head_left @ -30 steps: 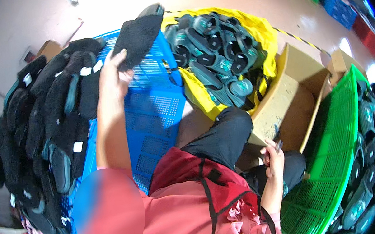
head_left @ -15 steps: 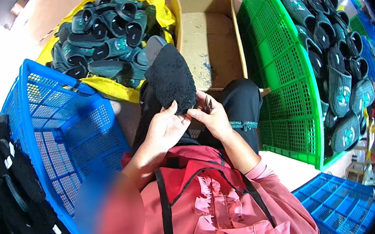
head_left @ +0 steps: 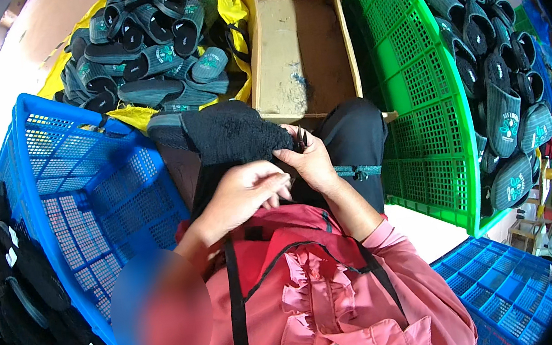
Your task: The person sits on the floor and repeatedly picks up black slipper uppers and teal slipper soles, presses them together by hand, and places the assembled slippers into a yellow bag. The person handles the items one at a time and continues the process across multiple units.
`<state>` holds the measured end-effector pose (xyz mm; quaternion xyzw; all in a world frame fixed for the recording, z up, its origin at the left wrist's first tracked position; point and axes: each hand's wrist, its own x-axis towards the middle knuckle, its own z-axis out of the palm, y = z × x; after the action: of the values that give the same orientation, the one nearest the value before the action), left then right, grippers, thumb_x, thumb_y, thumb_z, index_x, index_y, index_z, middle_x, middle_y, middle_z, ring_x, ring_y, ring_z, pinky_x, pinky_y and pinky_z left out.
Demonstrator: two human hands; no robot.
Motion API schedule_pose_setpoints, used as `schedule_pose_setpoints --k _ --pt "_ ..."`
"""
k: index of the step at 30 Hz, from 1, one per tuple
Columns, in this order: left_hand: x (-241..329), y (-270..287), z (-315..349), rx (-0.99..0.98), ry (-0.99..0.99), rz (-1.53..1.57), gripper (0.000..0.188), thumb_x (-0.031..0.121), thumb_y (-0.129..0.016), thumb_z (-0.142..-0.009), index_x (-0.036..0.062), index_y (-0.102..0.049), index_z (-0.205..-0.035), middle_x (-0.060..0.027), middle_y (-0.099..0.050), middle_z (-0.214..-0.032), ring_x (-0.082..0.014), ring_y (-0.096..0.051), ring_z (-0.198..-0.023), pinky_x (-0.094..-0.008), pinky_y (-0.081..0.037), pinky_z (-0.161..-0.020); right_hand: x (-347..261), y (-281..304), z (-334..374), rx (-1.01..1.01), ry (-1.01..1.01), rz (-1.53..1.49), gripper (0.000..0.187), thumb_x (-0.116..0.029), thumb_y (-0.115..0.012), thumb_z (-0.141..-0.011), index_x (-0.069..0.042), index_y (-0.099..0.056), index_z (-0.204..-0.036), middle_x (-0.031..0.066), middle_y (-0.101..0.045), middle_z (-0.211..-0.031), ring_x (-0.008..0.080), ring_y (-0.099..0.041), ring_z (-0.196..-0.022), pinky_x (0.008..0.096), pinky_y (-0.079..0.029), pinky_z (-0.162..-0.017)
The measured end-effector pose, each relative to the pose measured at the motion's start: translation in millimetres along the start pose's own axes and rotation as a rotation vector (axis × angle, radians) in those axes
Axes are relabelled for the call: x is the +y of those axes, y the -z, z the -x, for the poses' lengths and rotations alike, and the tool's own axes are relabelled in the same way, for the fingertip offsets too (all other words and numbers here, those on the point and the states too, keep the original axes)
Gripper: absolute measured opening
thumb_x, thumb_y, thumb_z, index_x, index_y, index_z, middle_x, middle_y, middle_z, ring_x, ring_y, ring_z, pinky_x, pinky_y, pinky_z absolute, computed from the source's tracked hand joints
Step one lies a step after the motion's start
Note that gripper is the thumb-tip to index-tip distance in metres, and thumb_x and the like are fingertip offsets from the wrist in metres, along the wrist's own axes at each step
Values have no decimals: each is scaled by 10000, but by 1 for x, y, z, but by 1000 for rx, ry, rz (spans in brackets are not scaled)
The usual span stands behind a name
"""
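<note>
A dark slipper [head_left: 228,133] with a fuzzy black sole side turned up lies across my lap, its grey end pointing left. My right hand [head_left: 313,163] pinches the slipper's right end between thumb and fingers. Tucked in the same hand is a small dark pointed tool [head_left: 301,142], perhaps thread snips; its full shape is hidden. My left hand [head_left: 251,193] is off the slipper, just below it, with its fingers curled in together. Whether those fingers hold anything small cannot be made out.
At my left stands a blue crate [head_left: 44,177], with black slippers [head_left: 23,278] piled beyond it. Ahead are a yellow sack [head_left: 234,2] of grey slippers and an open cardboard box [head_left: 276,45]. A green crate [head_left: 411,83] of slippers stands right, above another blue crate [head_left: 496,283].
The slipper has swung from pointing away to lying sideways, its grey end now left. My left hand has let go of it and drawn back toward me; my right hand keeps its hold.
</note>
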<state>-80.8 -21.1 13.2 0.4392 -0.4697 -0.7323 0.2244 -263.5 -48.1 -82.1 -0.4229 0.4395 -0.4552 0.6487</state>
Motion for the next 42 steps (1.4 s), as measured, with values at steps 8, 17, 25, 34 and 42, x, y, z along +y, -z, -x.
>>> schedule_pose_setpoints --k 8,17,25,34,42 --pt "64 48 -3 528 -691 -1126 213 77 -761 -736 38 -678 -928 -90 -668 -917 -272 -639 -904 -351 -495 -836 -18 5 3 -178 106 136 443 80 -652 -808 -10 -608 -1239 32 -623 -1164 129 -577 -1073 280 -439 -984" --pt "52 50 -22 239 -592 -1139 173 154 -746 -755 50 -699 -884 -90 -657 -868 -290 -623 -870 -375 -498 -798 -18 7 3 -189 68 107 452 93 -638 -781 -13 -626 -1220 58 -611 -1167 161 -569 -1106 293 -433 -988" --pt "45 36 -26 320 -542 -1169 113 150 -745 -755 59 -702 -807 -77 -639 -821 -291 -608 -831 -380 -492 -752 -12 11 1 -224 157 128 473 114 -619 -765 -5 -626 -1223 62 -602 -1204 151 -560 -1117 273 -428 -974" --pt "41 32 -31 443 -527 -937 87 87 -679 -817 21 -627 -794 -117 -592 -794 -307 -592 -788 -386 -474 -722 -13 12 0 -206 163 180 498 121 -616 -763 -3 -615 -1245 29 -601 -1210 86 -558 -1029 202 -445 -862" --pt "41 35 -35 460 -490 -813 79 41 -633 -879 2 -565 -867 -110 -558 -778 -232 -565 -725 -322 -461 -671 -10 15 -1 -189 89 176 512 118 -612 -776 -23 -603 -1268 -40 -617 -1182 -1 -488 -799 146 -406 -698"
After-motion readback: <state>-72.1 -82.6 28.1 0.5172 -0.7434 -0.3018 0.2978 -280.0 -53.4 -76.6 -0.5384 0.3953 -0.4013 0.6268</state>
